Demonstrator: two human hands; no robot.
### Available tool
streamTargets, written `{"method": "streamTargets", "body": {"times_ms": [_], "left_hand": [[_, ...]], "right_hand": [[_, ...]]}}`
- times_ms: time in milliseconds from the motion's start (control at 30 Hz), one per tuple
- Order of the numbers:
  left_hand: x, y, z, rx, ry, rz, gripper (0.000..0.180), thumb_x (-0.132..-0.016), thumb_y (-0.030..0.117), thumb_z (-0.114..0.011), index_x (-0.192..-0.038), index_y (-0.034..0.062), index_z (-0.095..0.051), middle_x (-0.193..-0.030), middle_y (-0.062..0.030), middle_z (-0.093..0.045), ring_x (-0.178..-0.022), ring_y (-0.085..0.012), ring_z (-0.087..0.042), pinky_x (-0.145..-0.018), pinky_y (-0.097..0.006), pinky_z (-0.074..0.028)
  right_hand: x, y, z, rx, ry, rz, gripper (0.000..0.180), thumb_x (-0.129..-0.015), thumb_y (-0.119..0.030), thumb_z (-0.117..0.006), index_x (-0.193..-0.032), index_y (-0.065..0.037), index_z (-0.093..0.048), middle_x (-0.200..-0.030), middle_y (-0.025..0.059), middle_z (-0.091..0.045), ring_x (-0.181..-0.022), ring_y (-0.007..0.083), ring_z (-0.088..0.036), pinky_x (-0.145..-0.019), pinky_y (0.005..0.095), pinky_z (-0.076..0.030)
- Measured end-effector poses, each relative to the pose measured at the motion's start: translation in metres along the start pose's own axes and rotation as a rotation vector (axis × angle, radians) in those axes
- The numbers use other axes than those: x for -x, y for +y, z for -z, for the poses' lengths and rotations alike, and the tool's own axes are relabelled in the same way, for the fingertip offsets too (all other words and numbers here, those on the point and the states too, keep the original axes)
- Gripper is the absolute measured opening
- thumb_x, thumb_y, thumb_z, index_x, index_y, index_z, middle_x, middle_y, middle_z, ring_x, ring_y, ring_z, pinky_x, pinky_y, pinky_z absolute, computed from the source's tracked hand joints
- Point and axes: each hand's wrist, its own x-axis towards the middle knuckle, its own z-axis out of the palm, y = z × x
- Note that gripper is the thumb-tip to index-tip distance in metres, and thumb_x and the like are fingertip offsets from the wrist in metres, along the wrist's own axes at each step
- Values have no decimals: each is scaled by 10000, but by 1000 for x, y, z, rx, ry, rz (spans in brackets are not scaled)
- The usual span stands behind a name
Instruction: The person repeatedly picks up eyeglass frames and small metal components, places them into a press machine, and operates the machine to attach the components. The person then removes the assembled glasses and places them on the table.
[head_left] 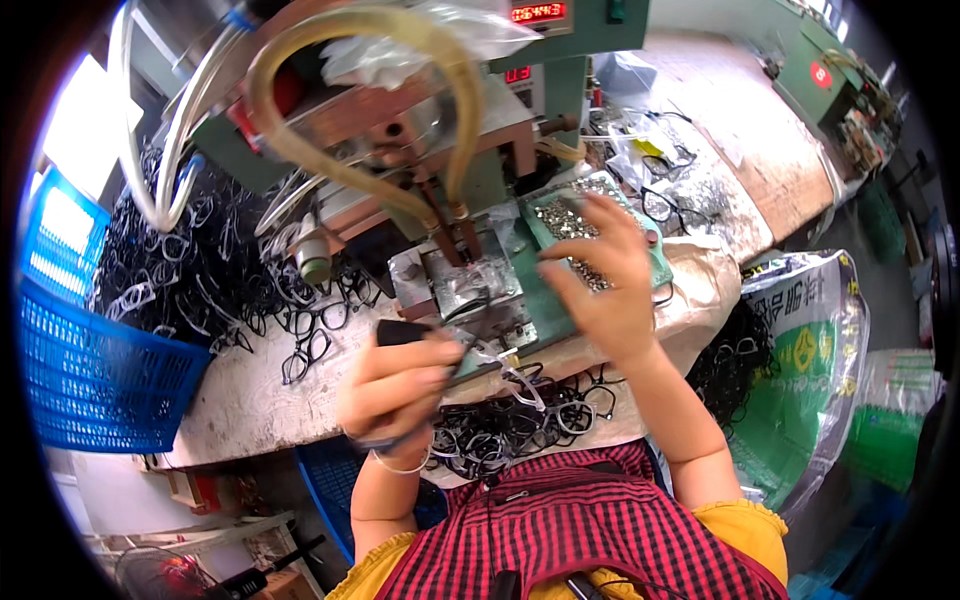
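Note:
My left hand (395, 385) is closed at the front left of the machine's metal jig (480, 285). A black block-shaped thing (403, 332) shows at its fingers; whether it is a handle I cannot tell. Just right of that hand, a pale glasses frame (524, 384) hangs at the jig's front edge. My right hand (610, 285), a little blurred, hovers over a green tray (536, 232) of small metal parts (562, 222). Its fingers are apart, and nothing shows in them. Two copper-coloured electrodes (455, 238) point down at the jig.
Black glasses frames (165, 250) are heaped at the left beside a blue basket (110, 375). More frames (480, 435) lie along the table's front edge by my apron. A thick yellowish hose (365, 25) loops above the jig. A green-and-white sack (805, 370) stands at the right.

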Motion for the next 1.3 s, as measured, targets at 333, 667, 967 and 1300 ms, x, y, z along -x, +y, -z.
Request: {"method": "streamTargets", "body": {"times_ms": [333,667,967,1300], "left_hand": [[-51,2,33,-80,281,131,180,-1026,107,-536,-1108,-39,-602,-1015,-192,-672,-923,-250,-685,-745,-372,-606],[-11,6,6,-443,-390,-122,162,-765,107,-753,-926,102,-753,-989,-56,-747,-833,-217,-673,-890,-451,-551],[-6,-2,1,-441,-455,-159,227,-727,80,-810,-943,105,-747,-978,-54,-747,-838,-252,-657,-891,-474,-536],[111,54,-47,-465,-633,749,760,-853,191,-737,-1482,1,-356,-1513,-288,-364,-1374,-426,-410,-1098,-443,-405]], "right_hand": [[-11,-27,-54,-561,-54,-101,128,-742,-113,-799,-849,-51,-767,-1036,140,-706,-1190,349,-592,-991,423,-457],[8,56,-2,344,-136,-104,194,-780,-172,-753,-954,-87,-750,-1252,207,-634,-1259,383,-543,-1062,467,-435],[21,83,-2,347,-24,-103,107,-768,-119,-733,-853,-56,-719,-1126,186,-681,-1161,365,-604,-973,444,-485],[23,86,10,96,-43,-177,131,-864,-97,-673,-961,-36,-737,-980,136,-728,-964,295,-680,-876,364,-512]]}}
